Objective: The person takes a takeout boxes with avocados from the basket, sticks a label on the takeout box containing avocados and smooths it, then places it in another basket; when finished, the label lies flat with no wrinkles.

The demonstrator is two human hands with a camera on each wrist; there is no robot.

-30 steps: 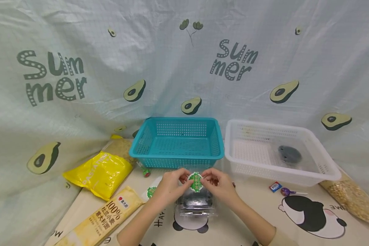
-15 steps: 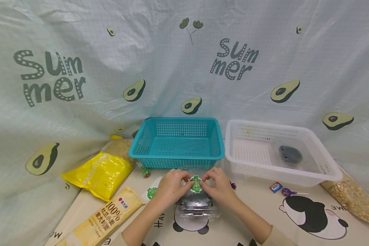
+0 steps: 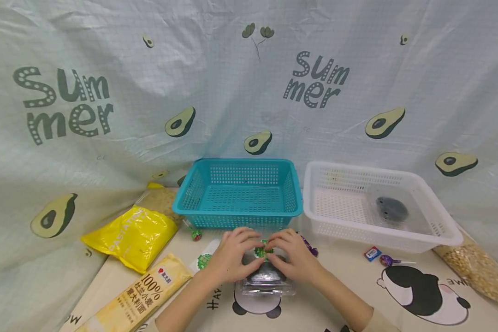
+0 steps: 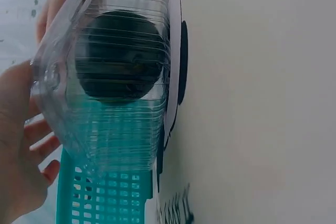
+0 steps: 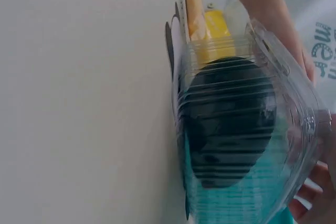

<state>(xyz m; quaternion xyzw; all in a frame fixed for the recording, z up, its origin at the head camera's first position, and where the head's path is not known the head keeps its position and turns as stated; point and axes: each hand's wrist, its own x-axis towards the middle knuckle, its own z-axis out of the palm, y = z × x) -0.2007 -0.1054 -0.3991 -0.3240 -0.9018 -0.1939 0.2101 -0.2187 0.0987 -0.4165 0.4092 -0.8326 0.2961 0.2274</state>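
Observation:
A clear plastic clamshell box (image 3: 266, 289) sits shut on the table in front of the person. A dark rounded thing (image 4: 119, 59) shows through its ribbed wall in both wrist views; its kind is unclear. On the lid lies a green-and-white sticker (image 3: 259, 251), partly covered by fingers. The left hand (image 3: 236, 256) rests on the lid from the left, fingertips at the sticker. From the other side, the right hand (image 3: 295, 256) touches the lid and sticker with bent, spread fingers. Neither hand grips the box.
A teal basket (image 3: 238, 214) stands behind the box. The white basket (image 3: 369, 235) at right holds another clear box (image 3: 392, 210). Yellow pasta bags (image 3: 134, 235) lie left, near a sticker sheet (image 3: 203, 259). Lollipops (image 3: 387, 260) and a grain bag (image 3: 481, 267) are about.
The fingers pinched the sticker by its edges above the box. Now it lies lower on the lid, and both hands have spread over it with fingertips touching it.

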